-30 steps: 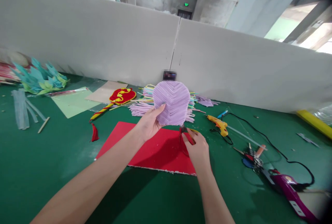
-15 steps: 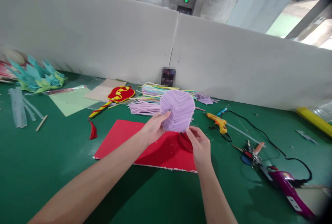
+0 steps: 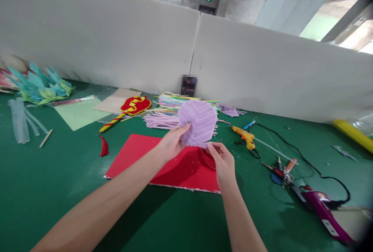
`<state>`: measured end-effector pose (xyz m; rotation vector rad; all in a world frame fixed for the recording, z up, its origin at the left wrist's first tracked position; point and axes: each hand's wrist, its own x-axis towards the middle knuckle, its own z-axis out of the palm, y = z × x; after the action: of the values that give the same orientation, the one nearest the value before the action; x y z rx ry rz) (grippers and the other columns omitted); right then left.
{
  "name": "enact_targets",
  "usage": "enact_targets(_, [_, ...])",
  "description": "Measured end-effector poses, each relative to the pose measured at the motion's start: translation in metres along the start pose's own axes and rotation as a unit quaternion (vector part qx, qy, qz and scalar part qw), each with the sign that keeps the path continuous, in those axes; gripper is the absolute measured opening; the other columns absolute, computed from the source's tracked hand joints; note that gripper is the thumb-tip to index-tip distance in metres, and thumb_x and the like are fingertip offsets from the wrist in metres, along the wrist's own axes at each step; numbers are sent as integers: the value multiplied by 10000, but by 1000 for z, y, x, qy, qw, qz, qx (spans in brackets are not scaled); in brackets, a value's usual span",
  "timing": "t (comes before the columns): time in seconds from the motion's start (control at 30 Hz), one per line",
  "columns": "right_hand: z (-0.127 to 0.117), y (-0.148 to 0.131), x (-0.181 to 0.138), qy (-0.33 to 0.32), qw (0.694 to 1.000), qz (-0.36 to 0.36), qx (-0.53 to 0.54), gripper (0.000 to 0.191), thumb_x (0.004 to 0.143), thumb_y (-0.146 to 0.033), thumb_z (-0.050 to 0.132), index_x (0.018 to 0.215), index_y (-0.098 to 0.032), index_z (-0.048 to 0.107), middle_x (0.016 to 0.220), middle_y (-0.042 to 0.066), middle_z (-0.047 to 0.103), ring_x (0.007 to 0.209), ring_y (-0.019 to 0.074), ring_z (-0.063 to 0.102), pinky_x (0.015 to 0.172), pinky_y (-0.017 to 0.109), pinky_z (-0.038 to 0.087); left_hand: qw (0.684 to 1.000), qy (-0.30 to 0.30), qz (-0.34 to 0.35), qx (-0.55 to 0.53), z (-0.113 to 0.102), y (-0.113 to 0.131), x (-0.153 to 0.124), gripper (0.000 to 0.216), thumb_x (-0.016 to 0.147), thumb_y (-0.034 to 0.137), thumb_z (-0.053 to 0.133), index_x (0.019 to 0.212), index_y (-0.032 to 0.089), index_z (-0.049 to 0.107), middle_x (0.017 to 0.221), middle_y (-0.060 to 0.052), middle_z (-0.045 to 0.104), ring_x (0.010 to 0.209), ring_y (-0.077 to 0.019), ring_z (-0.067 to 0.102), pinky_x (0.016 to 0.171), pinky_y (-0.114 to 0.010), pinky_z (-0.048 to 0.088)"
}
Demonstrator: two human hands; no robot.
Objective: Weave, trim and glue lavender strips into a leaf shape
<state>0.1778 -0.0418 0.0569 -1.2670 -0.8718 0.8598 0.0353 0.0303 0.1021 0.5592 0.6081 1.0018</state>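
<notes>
A rounded lilac panel of pipe cleaners [image 3: 199, 121], laid in a chevron pattern, is held up over a red board [image 3: 140, 154]. My left hand [image 3: 174, 141] grips its lower left side, thumb on the front face and fingers behind. At the lower right edge, my right hand [image 3: 223, 160] pinches the end of a lilac strip along the panel's bottom. A dark red loop [image 3: 207, 161] shows just below, partly hidden by that hand. Behind the panel lies a pile of loose pipe cleaners [image 3: 161, 120], mostly lilac.
A red and yellow fan [image 3: 135, 105] with a tassel lies left of the pile. To the right are a yellow glue gun [image 3: 246, 138], keys [image 3: 284, 176] and a purple-handled tool [image 3: 325, 213] with a cord. Turquoise paper shapes [image 3: 43, 84] stand far left; a white partition [image 3: 116, 38] closes the back.
The panel and both hands have shifted very slightly left and up. Slightly more of the strip at the panel's bottom edge shows by my right fingertips. The grips stay the same.
</notes>
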Motion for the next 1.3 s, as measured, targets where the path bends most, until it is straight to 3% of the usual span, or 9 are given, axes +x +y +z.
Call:
enact_targets(0.23, [1,0,1,2,1000,9,-2,353,721,-474,638,913,-180,667,843,42,692,814,176,626,795,334,486,1000,3,3,11,-1,1,0,126,812,126,586,911,119,665,877,-70,717,712,-135,678,653,-215,554])
enact_targets(0.57, [1,-3,-2,-8,1000,13,-18,273,677,-437,686,795,-192,665,781,27,691,782,179,625,770,333,491,1000,-8,-10,-6,-2,2,2,152,815,145,575,934,118,665,919,-72,718,736,-144,680,677,-234,559])
enact_targets(0.93, [2,-1,-1,-8,1000,24,-11,284,669,-438,699,796,-187,666,775,27,689,774,174,621,765,319,488,999,3,-33,-28,-2,2,3,191,801,147,577,971,114,658,990,-82,709,803,-165,679,722,-254,553])
enact_targets(1.3, [-1,7,6,9,999,12,51,371,735,-479,626,934,-170,681,929,68,704,872,214,630,816,373,487,997,-32,-66,24,-8,-6,5,197,791,133,577,966,99,658,957,-95,712,780,-178,674,711,-275,533])
